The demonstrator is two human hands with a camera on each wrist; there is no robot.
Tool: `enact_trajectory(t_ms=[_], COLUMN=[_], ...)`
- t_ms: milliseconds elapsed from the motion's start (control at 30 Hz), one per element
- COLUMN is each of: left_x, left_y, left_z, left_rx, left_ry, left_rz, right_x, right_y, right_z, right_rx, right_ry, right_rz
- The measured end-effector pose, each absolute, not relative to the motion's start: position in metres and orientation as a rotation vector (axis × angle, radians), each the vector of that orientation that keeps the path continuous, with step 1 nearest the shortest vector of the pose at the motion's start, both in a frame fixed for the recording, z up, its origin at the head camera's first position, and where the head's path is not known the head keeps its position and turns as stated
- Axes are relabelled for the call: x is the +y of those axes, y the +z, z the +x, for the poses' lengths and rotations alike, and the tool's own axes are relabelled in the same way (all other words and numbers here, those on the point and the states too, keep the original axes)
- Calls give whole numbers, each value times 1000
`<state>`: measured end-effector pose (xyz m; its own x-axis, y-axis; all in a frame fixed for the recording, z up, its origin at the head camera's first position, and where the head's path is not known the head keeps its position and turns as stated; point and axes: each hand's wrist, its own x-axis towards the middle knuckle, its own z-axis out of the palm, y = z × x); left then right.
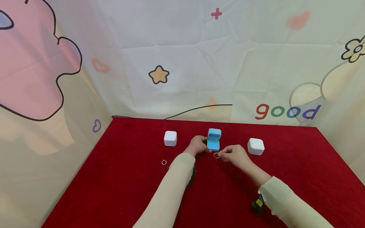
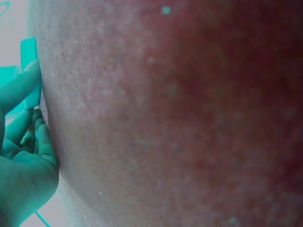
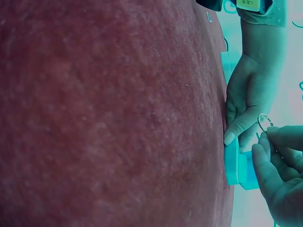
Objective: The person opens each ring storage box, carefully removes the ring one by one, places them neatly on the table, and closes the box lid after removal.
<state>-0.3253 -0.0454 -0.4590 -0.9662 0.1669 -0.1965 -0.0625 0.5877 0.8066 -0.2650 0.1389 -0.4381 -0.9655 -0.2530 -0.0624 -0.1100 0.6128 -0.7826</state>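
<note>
From the head view, my right hand [image 1: 237,156] pinches a ring [image 1: 214,156] between thumb and forefinger, and the ring sticks out leftward past my fingertips. The blue box [image 1: 213,144] lies just beyond the ring, on its far side and a touch to the left, with its hollow facing me and its lid raised at the back. The relation that counts, I judge, is this short gap: ring on the near side, box wall on the far side, the two apart. My left hand [image 1: 197,145] grips the box by its left side, so the left is nearer the box and the right has the ring. A second ring [image 1: 162,162] rests on the red cloth [image 1: 128,177], left of my left sleeve.

From the left wrist, my thumb presses along the box and my other fingers curl beside it; I can't make out the pinched ring here.

From the right wrist, the hoop stands up from my pinching fingertips, close by the box, with my left thumb against the box. A round hoop gives me no long axis to line up.
</note>
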Motion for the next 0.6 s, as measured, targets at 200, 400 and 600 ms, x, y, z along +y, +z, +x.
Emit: enact_trajectory(t_ms=[200,400,600], left_x=[-45,-46,-46], left_y=[-459,-460,-462], left_z=[-325,-326,-328], left_rx=[2571,2565,2586], left_ry=[1320,1333,1291], left_rz=[87,91,109], right_x=[138,136,135], right_y=[-441,-443,-444], right_z=[-263,-262,-259], right_rx=[2640,2623,2618], right_ry=[-1288,-1300,-1310], right_rz=[-293,-284,-293])
